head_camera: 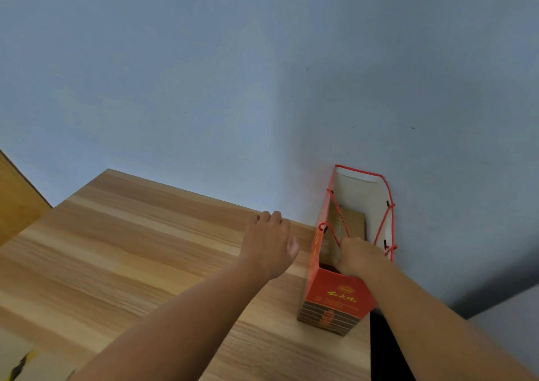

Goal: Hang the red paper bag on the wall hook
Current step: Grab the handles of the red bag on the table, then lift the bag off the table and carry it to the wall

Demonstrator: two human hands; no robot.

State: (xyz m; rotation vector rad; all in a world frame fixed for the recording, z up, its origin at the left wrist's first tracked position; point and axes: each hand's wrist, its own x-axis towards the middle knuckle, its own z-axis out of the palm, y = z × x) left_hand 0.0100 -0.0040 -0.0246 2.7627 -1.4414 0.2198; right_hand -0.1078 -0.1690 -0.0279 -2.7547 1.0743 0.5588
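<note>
Pale blue wall (262,74) behind a wood-grain surface (131,264); no hook anywhere in view, so you'll have to look up to find it.

The red paper bag (335,293) stands upright at the surface's far right corner, back panel against or just off the wall, can't tell which. Mouth is open, with something brown, maybe a box, low inside.

Step in hand: taking hold of the bag, lift not yet started. Base looks flat on the surface.

Right hand (361,256): grip closed in a fist at the bag's mouth, near end. The red cord handles (339,220) from both side panels run down into the fist, so you appear to have them gathered, though the fingers hide the cords themselves. Forearm comes in from lower right, wrist over the near rim.

Left hand (269,243): grip open, holding nothing, fingers loosely extended toward the surface's far edge, just beside the bag but apart from it. Whether the fingertips touch the surface isn't clear.

Next move, my read: lift straight up by the cords, keep both loops together, locate the hook, then spread the loops enough to drop them over it. The left hand is free to steady the bag's body or open the loops. Watch for swing if the contents have weight.
</note>
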